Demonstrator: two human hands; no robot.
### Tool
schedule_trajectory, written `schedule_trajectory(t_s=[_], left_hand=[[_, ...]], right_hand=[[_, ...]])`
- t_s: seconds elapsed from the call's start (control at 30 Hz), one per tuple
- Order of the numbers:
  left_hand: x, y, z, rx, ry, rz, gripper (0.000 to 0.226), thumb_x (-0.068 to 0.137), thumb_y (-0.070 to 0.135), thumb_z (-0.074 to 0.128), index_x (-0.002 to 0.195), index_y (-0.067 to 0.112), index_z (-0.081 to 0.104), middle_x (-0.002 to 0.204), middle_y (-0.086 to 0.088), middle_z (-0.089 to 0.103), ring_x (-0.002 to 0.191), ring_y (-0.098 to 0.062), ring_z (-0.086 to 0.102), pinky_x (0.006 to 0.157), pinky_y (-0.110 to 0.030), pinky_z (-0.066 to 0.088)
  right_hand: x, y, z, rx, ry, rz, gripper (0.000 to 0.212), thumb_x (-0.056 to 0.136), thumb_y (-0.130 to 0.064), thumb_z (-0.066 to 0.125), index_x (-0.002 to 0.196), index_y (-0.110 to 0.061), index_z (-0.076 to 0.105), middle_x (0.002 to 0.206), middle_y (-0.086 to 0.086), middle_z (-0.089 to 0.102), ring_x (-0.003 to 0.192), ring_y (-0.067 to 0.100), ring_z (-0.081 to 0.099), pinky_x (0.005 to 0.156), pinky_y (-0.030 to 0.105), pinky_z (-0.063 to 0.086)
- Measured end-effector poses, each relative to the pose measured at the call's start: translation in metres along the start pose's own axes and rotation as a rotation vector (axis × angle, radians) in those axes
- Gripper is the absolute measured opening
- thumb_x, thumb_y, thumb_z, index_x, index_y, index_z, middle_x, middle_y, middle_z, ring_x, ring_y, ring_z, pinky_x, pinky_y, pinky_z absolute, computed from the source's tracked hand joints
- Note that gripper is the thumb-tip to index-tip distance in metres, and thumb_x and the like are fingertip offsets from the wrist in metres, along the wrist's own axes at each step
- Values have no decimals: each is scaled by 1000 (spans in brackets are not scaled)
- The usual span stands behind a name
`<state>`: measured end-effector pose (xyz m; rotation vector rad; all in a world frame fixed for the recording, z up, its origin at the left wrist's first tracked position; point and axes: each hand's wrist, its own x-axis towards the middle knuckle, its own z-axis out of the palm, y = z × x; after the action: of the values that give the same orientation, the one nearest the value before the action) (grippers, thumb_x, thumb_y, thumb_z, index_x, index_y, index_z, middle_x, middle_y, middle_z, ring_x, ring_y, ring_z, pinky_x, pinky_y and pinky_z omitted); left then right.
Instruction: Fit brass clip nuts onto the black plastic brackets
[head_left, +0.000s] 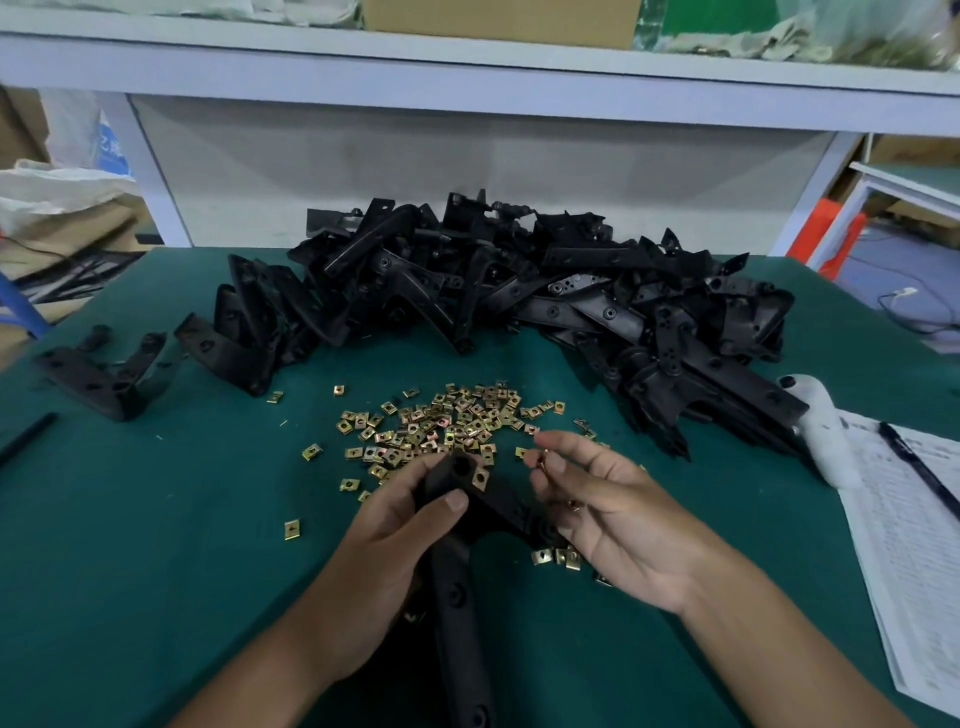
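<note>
My left hand grips a black plastic bracket near its corner, thumb curled over the top and fingers wrapped round the far side, holding it just above the green desk. One long arm of the bracket runs toward me between my forearms; a shorter arm angles off to the right under my other hand. A brass clip nut sits on the bracket's far end, beside a round hole.

My right hand is just to the right of the bracket, palm turned up, fingers loosely curled. Its thumb and forefinger pinch what looks like another small brass clip nut, though it is too small to make out clearly. The two hands are close but not touching.

Just beyond my hands lies a loose scatter of brass clip nuts, with a few strays to the left and three more near my right palm. Farther back, a large heap of black brackets spans the middle of the desk. Two separate brackets lie apart at the far left. At the right edge, a white device rests against the heap, next to printed sheets with a black pen lying on them.
</note>
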<state>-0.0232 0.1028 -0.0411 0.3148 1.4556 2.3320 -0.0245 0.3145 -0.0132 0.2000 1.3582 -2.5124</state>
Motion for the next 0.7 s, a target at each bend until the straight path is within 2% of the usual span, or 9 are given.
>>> schedule_trajectory(t_s=[0.1,0.17,0.3,0.43,0.53,0.63,0.7], left_hand=[[0,0,0,90,-12,-9,38,86,32,72,122,23,69,122,-11,71,111,-24,69,83,-25,56],[-1,0,0,158,0,9,38,86,34,72,123,25,69,120,-10,71,111,-23,69,84,-24,55],[0,0,1,187,14,39,27,93,26,68,119,22,70,115,-8,72,106,-20,69,82,-23,55],[-1,3,1,209,10,43,25,91,20,66,116,18,69,117,-9,71,107,-23,69,84,-25,56],[-1,5,3,307,11,65,31,87,13,76,116,15,66,114,-4,73,105,-19,70,84,-23,55],[-2,6,6,343,34,95,45,80,10,74,122,14,60,110,2,75,101,-12,71,82,-18,55],[-3,7,6,331,49,114,46,79,11,73,123,15,60,105,4,76,96,-9,72,80,-19,55]], right_hand=[[0,0,-2,-4,-26,9,19,79,-6,69,96,-10,77,97,10,73,73,10,67,49,16,45],[0,-1,-2,-25,-38,13,21,79,-5,68,95,-11,81,100,10,74,74,9,67,51,16,45],[1,0,-2,-8,-30,24,20,78,-8,70,94,-13,81,95,8,73,72,9,66,48,16,45],[3,0,-2,57,-27,39,16,80,-11,68,93,-12,78,87,5,68,67,9,63,45,15,42],[2,-1,-2,55,-44,50,8,82,-16,68,84,-12,74,83,4,62,61,7,57,43,14,38],[2,0,-3,34,-27,57,10,84,-20,67,76,-16,70,80,1,59,59,6,52,43,14,35],[2,0,-3,13,-8,49,11,84,-19,67,74,-17,69,79,1,59,59,5,50,43,15,33]])
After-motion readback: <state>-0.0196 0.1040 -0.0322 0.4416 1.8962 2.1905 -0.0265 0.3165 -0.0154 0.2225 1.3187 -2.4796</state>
